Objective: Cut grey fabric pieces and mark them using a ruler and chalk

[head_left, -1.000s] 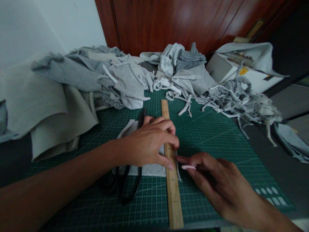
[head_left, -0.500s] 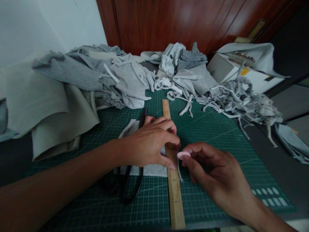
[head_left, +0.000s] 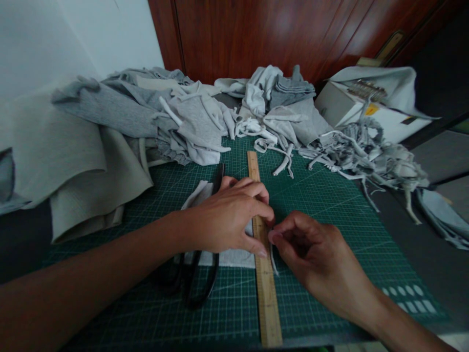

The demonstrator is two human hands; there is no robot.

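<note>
A wooden ruler [head_left: 269,293] lies lengthwise over a piece of grey fabric [head_left: 234,258] on the green cutting mat [head_left: 322,195]. My left hand [head_left: 229,215] holds the ruler down, its fingertips curled over the right edge and its thumb on the wood. Just right of the ruler, my right hand [head_left: 318,254] is closed in a pinch on a small pink disc [head_left: 272,235], mostly hidden by the fingers. Black scissors [head_left: 214,276] rest on the fabric, partly under my left hand.
Grey cloth is heaped [head_left: 198,117] at the back, with thicker folded fabric [head_left: 73,151] at the left. Tangled scraps [head_left: 366,146] lie at the right before a white box [head_left: 381,117] of metal items. A reddish wooden panel [head_left: 256,34] stands behind.
My right hand has shifted slightly left, bringing its pinch closer to the ruler's edge, and the pink disc now shows less between its fingers. My left hand and the ruler look unmoved.
</note>
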